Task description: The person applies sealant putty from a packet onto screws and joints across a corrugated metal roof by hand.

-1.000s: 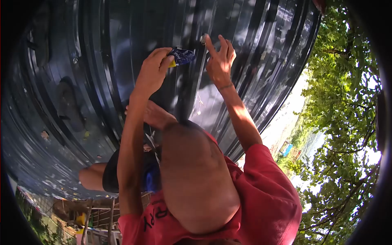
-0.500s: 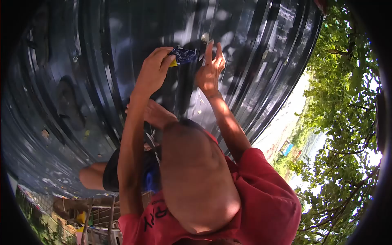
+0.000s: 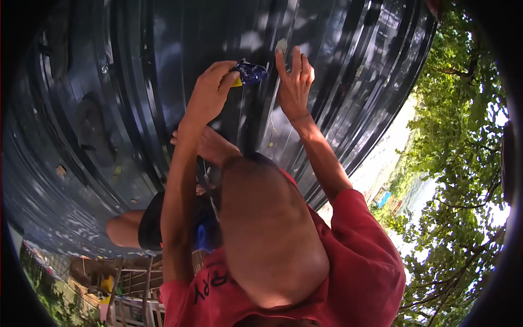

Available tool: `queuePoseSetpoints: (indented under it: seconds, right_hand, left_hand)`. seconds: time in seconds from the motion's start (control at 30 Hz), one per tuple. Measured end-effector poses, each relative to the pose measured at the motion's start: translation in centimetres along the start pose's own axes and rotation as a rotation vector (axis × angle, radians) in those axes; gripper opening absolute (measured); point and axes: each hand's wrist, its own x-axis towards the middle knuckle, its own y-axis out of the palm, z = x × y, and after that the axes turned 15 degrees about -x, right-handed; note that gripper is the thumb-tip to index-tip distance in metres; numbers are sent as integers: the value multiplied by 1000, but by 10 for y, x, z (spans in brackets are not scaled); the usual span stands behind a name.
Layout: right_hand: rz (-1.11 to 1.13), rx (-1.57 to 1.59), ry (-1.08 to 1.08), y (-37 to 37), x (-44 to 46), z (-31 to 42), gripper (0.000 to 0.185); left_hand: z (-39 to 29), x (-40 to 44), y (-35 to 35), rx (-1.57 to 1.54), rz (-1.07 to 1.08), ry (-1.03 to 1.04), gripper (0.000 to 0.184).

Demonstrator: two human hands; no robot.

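Dark ribbed metal roofing sheet [image 3: 185, 32], sunlit in patches; person seated on it, bare foot [image 3: 215, 146] near the middle. Left hand [image 3: 210, 92], at far centre: thumb and fingers pinched together on the left end of a small blue-and-yellow packet [image 3: 253, 72]. Packet is the only container identified: crumpled, held over the sheet, its blue part pointing right towards the other hand, a yellow patch showing beside the thumb. Contents hidden; cannot tell how full it is.

Right hand [image 3: 295, 97], to the right of the packet and well apart from its wrapper: fingers loosely spread, nothing visible in the grasp. Index fingertip at the near edge of a pale blob [image 3: 281, 44] on the sheet; cannot tell whether it touches. Blob lies farther off than the packet, slightly right.

Far to the left, a dark sandal [image 3: 91, 128] on the ribs; nearer, a dry leaf [image 3: 60, 171].
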Motion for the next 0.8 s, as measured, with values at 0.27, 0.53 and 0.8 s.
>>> queuePoseSetpoints:
  seconds: [0.27,0.53,0.8]
  right_hand:
    - [-6,-72,-2,-3,10,2,80]
    - [-40,-157,-62,5,1,-3,81]
    - [31,-128,-64,5,-6,-4,81]
  left_hand:
    - [8,-2,1,-22,-8,5,25]
    - [-3,-1,-4,-39,-25,-45,25]
    - [-4,0,-5,-26,-34,-35,25]
